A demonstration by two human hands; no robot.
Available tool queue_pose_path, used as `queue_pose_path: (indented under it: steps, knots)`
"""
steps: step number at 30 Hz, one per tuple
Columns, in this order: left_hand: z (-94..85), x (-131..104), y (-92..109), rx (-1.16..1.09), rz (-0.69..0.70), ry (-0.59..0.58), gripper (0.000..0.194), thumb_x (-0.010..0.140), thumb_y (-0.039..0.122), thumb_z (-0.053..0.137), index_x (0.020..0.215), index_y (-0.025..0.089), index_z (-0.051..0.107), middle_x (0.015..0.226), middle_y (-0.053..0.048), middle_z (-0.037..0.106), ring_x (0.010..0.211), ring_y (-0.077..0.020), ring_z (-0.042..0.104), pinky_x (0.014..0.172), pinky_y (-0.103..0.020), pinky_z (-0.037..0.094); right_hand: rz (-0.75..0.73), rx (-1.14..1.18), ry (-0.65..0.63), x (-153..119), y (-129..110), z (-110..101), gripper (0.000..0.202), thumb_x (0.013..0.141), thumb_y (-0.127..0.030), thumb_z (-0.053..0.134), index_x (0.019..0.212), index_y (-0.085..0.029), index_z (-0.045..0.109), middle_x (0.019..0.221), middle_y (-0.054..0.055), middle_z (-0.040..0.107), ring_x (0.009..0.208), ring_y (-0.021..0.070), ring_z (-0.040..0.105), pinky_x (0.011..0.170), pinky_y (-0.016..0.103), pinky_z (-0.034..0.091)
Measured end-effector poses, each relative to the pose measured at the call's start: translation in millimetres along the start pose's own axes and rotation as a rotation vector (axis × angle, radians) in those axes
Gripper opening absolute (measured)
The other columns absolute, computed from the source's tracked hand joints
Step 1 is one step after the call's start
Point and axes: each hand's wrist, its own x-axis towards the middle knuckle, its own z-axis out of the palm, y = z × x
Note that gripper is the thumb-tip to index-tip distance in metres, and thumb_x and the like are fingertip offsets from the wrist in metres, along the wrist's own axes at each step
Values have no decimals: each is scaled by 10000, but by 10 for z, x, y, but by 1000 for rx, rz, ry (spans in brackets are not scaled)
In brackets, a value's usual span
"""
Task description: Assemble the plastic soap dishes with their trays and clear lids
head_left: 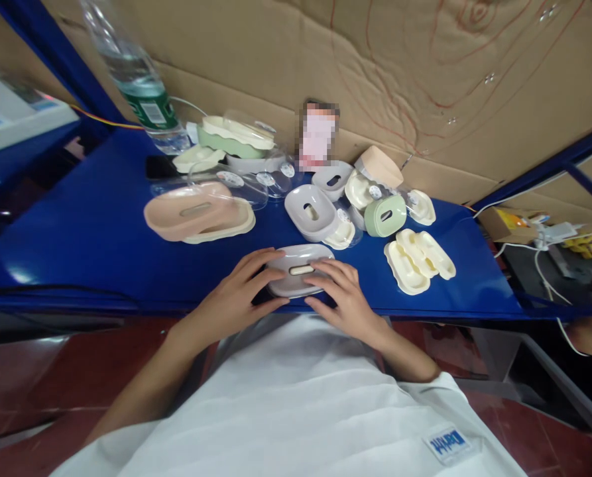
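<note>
At the table's front edge lies a grey oval plastic dish [303,254] with a slot through its middle; something pale shows in the slot. My left hand [248,283] grips its left end, fingers over the rim and thumb along the near side. On the right end, my right hand [341,295] holds it the same way, fingertips reaching inside near the slot. Just beyond stands a deeper grey slotted dish [311,228], with a cream tray [343,236] beside it. Several cream wavy-edged trays [417,262] lie in a group to the right of my right hand.
On the blue table [101,258] are a pink slotted dish [169,222], a green slotted dish [385,217], a peach dish [380,165] and clear lids [253,189]. A water bottle [149,99] and phone [318,136] stand by the cardboard wall [256,46]. Another person's arm [591,334] shows far right.
</note>
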Motion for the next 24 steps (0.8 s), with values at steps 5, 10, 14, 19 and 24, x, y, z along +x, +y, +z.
queue_pose_path:
  steps: [5,10,14,19,24]
  knots:
    - [-32,-14,20,-52,-22,19,409,1020,333,725,1401,266,592,1640,-135,490,1549,-316,485,1261,-494,479,-17,29,69,-19,-15,-27,260,1079,-319,666,1330,-293,726,1341,54,777,1321,258,665,1123,467,457]
    - [3,-21,22,-30,-85,19,778,1013,394,726,1669,319,315,1748,-167,342,1591,-357,432,1248,-557,482,15,158,162,0,-21,-89,208,1063,-321,694,1257,-300,766,1192,40,827,1148,245,744,1048,460,489]
    - [11,-26,19,-27,-109,-12,786,1029,421,687,1690,317,276,1714,-164,421,1551,-346,495,1233,-540,496,1,199,128,14,-7,-82,180,1058,-353,710,1217,-293,770,1141,35,840,1065,230,773,1004,447,481]
    - [-7,-39,40,-50,-257,-5,919,896,681,774,1626,282,382,1601,-156,577,1445,-372,610,1188,-533,540,-11,168,170,-9,-26,-72,164,1054,-344,717,1194,-279,774,1105,30,849,1046,218,780,1007,439,471]
    - [34,-40,37,-94,-342,38,938,847,728,788,1586,281,422,1507,-149,657,1316,-376,703,1104,-557,595,-17,109,214,-41,-25,-72,169,1081,-372,658,1094,-281,800,1033,29,854,1004,217,785,1031,460,469]
